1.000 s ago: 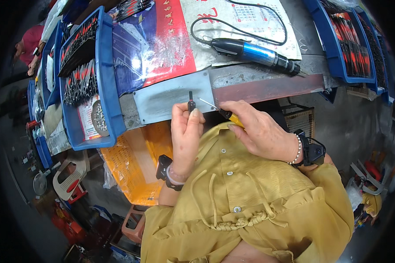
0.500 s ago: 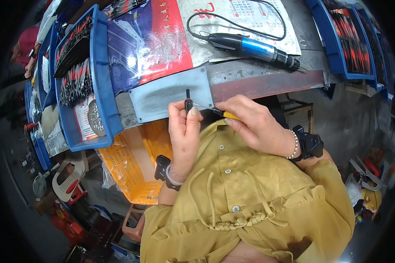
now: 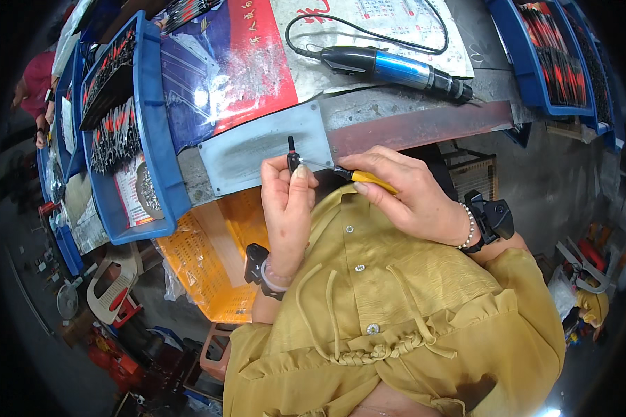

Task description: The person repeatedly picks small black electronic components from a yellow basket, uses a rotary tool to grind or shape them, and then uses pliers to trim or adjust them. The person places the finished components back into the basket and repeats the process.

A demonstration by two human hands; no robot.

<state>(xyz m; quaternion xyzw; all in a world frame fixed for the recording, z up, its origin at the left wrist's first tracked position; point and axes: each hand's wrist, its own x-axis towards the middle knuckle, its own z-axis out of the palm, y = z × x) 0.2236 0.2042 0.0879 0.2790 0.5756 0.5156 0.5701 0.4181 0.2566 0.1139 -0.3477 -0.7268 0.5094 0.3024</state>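
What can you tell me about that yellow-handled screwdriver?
The screwdriver has a smooth yellow handle that looks like plastic, a black section at its front and a slim, straight, metallic-looking shaft. The right hand grips it between thumb and fingers, its shaft pointing left and slightly up in the picture. Its tip is at the small black piece in the left hand; exact contact is too small to tell.

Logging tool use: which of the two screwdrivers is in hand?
The yellow-handled screwdriver, in the right hand, pointed toward the black piece in the left hand. The other, a thicker blue-and-black corded driver, lies unheld on the bench.
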